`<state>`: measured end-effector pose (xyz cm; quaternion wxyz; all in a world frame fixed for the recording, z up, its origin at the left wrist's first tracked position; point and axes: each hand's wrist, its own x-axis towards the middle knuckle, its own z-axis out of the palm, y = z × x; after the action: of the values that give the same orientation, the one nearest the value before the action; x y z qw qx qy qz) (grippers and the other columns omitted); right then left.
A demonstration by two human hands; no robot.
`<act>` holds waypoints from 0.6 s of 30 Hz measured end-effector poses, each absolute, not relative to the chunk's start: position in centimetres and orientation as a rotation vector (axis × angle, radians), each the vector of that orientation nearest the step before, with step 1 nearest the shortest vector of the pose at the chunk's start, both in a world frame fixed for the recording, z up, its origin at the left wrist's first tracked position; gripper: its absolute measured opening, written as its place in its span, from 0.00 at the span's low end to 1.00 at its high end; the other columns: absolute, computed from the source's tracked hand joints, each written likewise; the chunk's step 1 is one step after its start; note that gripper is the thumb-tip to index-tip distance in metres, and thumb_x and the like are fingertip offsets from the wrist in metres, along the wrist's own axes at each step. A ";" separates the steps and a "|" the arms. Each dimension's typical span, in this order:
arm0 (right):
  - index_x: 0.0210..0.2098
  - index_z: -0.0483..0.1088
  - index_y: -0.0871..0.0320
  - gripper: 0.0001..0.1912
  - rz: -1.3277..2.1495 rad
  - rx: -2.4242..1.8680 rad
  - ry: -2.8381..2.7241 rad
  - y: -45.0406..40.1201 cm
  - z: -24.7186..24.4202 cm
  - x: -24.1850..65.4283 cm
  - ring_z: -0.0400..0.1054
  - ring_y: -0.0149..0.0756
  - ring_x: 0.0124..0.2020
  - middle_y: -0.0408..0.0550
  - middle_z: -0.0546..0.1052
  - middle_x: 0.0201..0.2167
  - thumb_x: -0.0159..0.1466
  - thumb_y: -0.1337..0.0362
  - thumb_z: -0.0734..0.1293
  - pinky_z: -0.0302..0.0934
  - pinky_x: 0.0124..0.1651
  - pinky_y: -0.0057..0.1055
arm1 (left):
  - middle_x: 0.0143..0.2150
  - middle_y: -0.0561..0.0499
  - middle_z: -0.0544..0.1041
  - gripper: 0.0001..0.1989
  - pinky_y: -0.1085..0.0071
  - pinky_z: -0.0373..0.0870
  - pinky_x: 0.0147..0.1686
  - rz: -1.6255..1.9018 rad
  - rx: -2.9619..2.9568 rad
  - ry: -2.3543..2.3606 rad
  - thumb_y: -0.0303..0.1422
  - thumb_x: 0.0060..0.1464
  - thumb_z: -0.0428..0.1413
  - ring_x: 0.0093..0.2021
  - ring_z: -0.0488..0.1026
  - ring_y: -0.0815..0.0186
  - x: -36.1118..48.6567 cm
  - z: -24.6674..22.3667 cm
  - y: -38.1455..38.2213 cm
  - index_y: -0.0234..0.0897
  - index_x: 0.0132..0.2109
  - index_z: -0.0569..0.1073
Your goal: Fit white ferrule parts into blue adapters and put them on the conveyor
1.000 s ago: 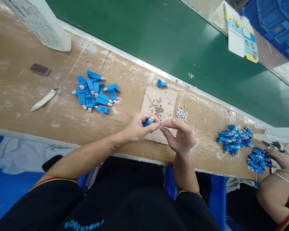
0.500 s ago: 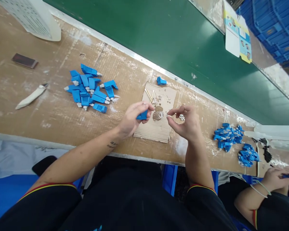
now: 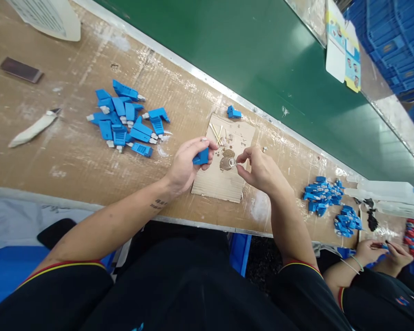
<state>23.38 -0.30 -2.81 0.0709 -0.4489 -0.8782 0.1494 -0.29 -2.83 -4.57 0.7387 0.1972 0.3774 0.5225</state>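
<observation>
Single head-worn view from above the wearer's chest, facing forward and down over bench (image 3: 179,207) and forearms.

Has, on the table (image 3: 179,204) before the belt (image 3: 227,55), a jar (image 3: 232,162) and sticks (image 3: 215,134) on cardboard (image 3: 216,185), a loose part (image 3: 233,112) just behind, a parts pile (image 3: 120,120) left, two heaps (image 3: 323,195) well right.

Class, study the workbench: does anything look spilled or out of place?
Dark blotches mark the cardboard around the small container, perhaps spilled liquid. One blue piece lies alone near its far edge, away from the blue pile on the left.
</observation>
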 end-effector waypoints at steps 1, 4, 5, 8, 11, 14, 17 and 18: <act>0.45 0.59 0.51 0.10 0.448 -1.341 -2.644 -0.3 -2.7 23.4 0.73 0.38 0.32 0.49 0.82 0.38 0.66 0.66 0.65 0.62 0.33 0.35 | 0.27 0.50 0.69 0.09 0.74 0.59 0.25 1.150 0.417 0.823 0.35 0.54 0.56 0.28 0.65 0.68 -0.3 -4.5 -2.8 0.34 0.32 0.77; 0.46 0.58 0.50 0.13 0.426 -1.289 -2.553 -0.7 -2.1 23.7 0.72 0.36 0.30 0.45 0.81 0.36 0.66 0.65 0.66 0.64 0.32 0.35 | 0.30 0.48 0.71 0.11 0.73 0.63 0.27 1.150 0.384 0.794 0.31 0.52 0.53 0.31 0.67 0.66 -0.4 -4.6 -2.8 0.32 0.37 0.79; 0.46 0.57 0.50 0.14 0.410 -1.260 -2.482 -1.0 -1.8 23.7 0.71 0.35 0.29 0.43 0.81 0.36 0.67 0.65 0.67 0.65 0.32 0.35 | 0.31 0.48 0.72 0.12 0.73 0.64 0.28 1.143 0.391 0.783 0.29 0.50 0.53 0.32 0.68 0.66 -0.4 -4.7 -2.8 0.32 0.38 0.80; 0.46 0.54 0.47 0.19 0.377 -1.118 -2.202 -2.1 -1.3 23.1 0.71 0.33 0.28 0.37 0.79 0.34 0.67 0.65 0.70 0.67 0.32 0.35 | 0.32 0.49 0.73 0.13 0.73 0.65 0.29 1.110 0.471 0.760 0.27 0.48 0.54 0.33 0.69 0.67 -0.2 -5.2 -2.9 0.32 0.41 0.80; 0.46 0.54 0.45 0.22 0.402 -0.952 -1.958 -3.2 -1.7 21.9 0.73 0.35 0.30 0.35 0.78 0.33 0.66 0.65 0.72 0.66 0.30 0.35 | 0.34 0.50 0.76 0.12 0.73 0.68 0.32 1.082 0.583 0.720 0.28 0.50 0.61 0.35 0.72 0.68 0.0 -5.8 -3.1 0.33 0.43 0.82; 0.46 0.55 0.45 0.21 0.461 -0.883 -1.824 -3.8 -2.8 20.6 0.74 0.36 0.30 0.35 0.78 0.33 0.67 0.62 0.73 0.67 0.31 0.36 | 0.37 0.48 0.80 0.15 0.71 0.73 0.36 1.055 0.693 0.657 0.35 0.51 0.70 0.38 0.77 0.65 0.1 -6.2 -3.5 0.35 0.45 0.82; 0.47 0.54 0.44 0.20 0.525 -0.853 -1.764 -4.0 -4.0 19.8 0.75 0.37 0.31 0.36 0.79 0.34 0.69 0.60 0.72 0.71 0.35 0.39 | 0.40 0.46 0.82 0.20 0.69 0.76 0.36 1.006 0.777 0.598 0.43 0.53 0.73 0.39 0.80 0.63 0.0 -6.4 -3.9 0.35 0.46 0.83; 0.47 0.54 0.44 0.20 0.539 -0.839 -1.752 -4.1 -4.4 19.6 0.75 0.37 0.31 0.36 0.78 0.34 0.69 0.60 0.71 0.72 0.36 0.40 | 0.41 0.45 0.83 0.21 0.69 0.77 0.36 0.986 0.790 0.583 0.45 0.53 0.73 0.38 0.81 0.63 0.0 -6.4 -3.9 0.35 0.47 0.83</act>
<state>19.57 -4.08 -4.36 0.5335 -0.3521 -0.7350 0.2262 -0.02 -3.93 -6.44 0.7676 0.3639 0.2685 0.4543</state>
